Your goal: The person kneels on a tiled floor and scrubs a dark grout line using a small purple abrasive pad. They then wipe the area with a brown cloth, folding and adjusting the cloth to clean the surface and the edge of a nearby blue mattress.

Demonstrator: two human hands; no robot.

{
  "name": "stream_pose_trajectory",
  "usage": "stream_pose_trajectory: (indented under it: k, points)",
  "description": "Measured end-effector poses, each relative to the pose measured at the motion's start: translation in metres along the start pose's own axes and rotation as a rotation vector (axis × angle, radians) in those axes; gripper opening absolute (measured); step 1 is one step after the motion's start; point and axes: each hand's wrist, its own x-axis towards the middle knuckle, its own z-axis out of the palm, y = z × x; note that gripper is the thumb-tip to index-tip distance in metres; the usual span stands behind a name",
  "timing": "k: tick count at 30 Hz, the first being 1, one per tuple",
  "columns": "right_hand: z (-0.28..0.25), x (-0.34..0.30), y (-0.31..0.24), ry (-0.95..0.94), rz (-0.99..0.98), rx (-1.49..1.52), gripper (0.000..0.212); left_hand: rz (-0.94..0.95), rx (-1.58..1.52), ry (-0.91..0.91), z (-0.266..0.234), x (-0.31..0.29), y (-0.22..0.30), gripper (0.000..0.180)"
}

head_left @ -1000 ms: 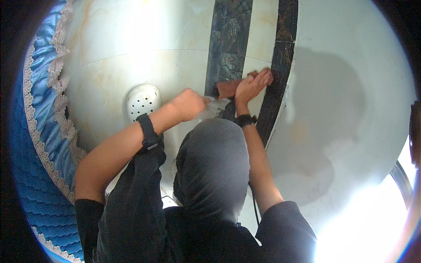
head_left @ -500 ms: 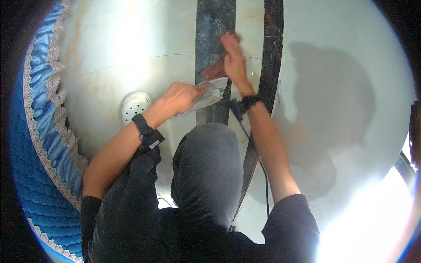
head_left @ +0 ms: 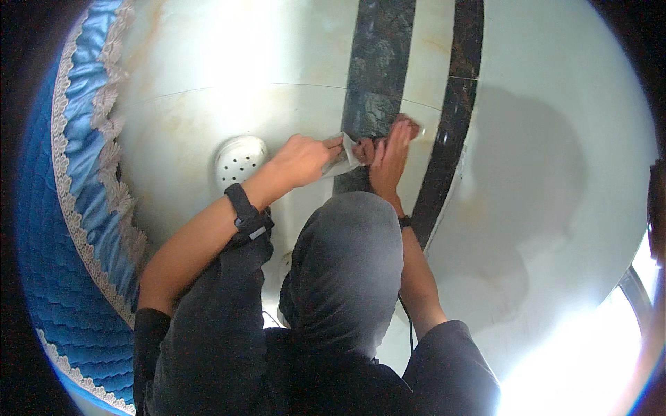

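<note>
Half a second on, holds the right fingers (head_left: 397,141) lower than before on the dark floor strip (head_left: 379,76), nearer the left fingers (head_left: 335,144). Pinches the pale translucent sheet (head_left: 338,167) at its left end with the left ones; lays the right ones nearly straight and side by side against the reddish-brown piece (head_left: 364,150). Cannot tell a true grip from a mere press there, given the blur. Shows that piece right by the sheet's right end, over the strip, partly covered by the right fingers. Seems, with this move, to bring both materials to one spot. Crouches with a grey-clad knee (head_left: 347,270) just below, blocking sight of the floor (head_left: 305,104); has a white clog (head_left: 241,158) to the left, a lace-edged blue cover (head_left: 62,277) beyond it and a black cable (head_left: 410,329) beside the knee.
</note>
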Motion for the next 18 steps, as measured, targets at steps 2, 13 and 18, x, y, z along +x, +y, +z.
stream_pose_trajectory:
  k: [2, 13, 18]
  points:
    - [0.009, 0.024, -0.001, 0.153, 0.092, -0.028, 0.065, 0.014, 0.009, 0.083, 0.005, -0.005, -0.003, 0.054]
    - [0.086, 0.168, -0.136, 0.286, -0.104, 0.041, 0.047, -0.659, 0.172, 0.148, -0.051, -0.049, -0.045, 0.027]
    - [0.117, 0.103, -0.255, -0.11, -0.777, -0.064, 0.065, -0.789, 0.133, 0.135, -0.07, -0.124, -0.095, 0.034]
